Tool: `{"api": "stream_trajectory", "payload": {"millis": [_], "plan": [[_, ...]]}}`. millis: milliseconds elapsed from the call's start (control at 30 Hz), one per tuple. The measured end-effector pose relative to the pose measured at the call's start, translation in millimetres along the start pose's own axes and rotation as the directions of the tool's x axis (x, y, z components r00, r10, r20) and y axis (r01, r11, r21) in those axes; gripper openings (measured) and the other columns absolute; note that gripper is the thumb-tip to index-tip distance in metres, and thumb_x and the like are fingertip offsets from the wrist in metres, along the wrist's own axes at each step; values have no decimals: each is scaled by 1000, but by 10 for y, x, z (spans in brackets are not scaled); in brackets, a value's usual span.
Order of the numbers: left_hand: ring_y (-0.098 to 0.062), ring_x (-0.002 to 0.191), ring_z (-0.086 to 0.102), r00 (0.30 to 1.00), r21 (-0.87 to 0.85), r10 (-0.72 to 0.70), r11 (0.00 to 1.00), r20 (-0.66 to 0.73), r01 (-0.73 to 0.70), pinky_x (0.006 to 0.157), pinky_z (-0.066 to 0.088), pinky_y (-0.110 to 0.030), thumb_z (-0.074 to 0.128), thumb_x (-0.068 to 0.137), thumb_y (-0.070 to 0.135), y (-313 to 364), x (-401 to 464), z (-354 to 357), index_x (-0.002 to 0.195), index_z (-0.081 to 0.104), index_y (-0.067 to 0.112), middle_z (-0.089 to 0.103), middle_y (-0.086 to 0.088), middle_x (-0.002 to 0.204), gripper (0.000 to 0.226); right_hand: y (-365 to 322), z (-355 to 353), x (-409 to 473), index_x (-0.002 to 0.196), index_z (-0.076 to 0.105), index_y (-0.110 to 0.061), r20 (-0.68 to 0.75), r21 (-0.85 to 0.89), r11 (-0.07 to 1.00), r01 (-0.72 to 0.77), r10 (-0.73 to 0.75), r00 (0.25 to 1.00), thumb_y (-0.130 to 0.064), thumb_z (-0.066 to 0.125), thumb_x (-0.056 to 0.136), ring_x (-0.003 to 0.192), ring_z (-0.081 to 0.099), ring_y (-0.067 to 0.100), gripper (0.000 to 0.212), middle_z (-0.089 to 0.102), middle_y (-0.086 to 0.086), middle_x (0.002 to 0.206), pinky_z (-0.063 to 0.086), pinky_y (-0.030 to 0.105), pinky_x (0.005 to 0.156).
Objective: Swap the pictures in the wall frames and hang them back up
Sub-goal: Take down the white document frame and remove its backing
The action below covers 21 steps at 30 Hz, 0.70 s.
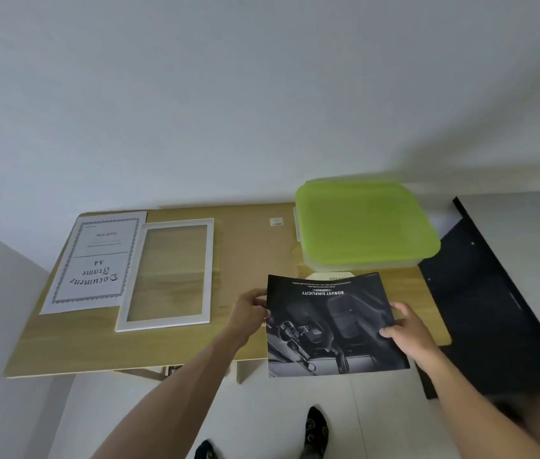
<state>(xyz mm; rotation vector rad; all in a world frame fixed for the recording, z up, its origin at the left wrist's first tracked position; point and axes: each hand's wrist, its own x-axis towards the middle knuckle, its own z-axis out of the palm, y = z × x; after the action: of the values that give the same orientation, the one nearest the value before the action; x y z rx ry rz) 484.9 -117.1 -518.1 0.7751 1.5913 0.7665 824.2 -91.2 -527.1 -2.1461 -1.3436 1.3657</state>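
"ROBUST SIMPLICITY" picture [335, 326], both hands

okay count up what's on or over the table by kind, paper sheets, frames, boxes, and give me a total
Paper sheets: 2, the document frame insert and the dark car picture, held by both hands
Frames: 1, the white frame
Lidded boxes: 1, the green-lidded box
Total: 4

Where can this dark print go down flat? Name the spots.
Bare table lies between the white frame and the green-lidded box, and along the near edge before the frame. The left end is crowded by the A4 sheet; the box fills the far right.
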Motion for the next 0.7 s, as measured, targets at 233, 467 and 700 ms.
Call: {"api": "stream_trajectory", "payload": {"millis": [233, 467, 700], "plan": [[-20, 58, 67, 1000, 38, -8, 999, -29, 9, 52, 52, -29, 43, 75, -23, 43, 190, 847, 127, 62, 8, 71, -18, 76, 63, 271, -585, 346, 144, 39, -28, -40, -137, 990, -47, 42, 998, -10, 69, 83, 119, 55, 29, 71, 59, 5, 128, 46, 40, 95], [-26, 81, 66, 989, 209, 141, 969, -42, -129, 76, 59, -41, 54, 77, -13, 173, 250, 1164, 139, 50, 20, 67, -4, 94, 70, 362, -740, 513, 147, 36, -23, -78, -208, 978, 3, -19, 997, -16, 70, 87, 128, 51, 34, 69, 54, 10, 137, 46, 46, 102], [-32, 150, -4, 939, 869, 255, 381, 230, -316, 121, 10, -42, 51, 97, 42, -170, 15, 1397, 157, 1, 15, -10, -12, 163, 82, 531, -469, 370, 154, 28, -32, 19, -630, 735, 251, -309, 951, -50, 64, 90, 145, 26, 31, 76, 25, 9, 158, 39, 43, 111]]}}
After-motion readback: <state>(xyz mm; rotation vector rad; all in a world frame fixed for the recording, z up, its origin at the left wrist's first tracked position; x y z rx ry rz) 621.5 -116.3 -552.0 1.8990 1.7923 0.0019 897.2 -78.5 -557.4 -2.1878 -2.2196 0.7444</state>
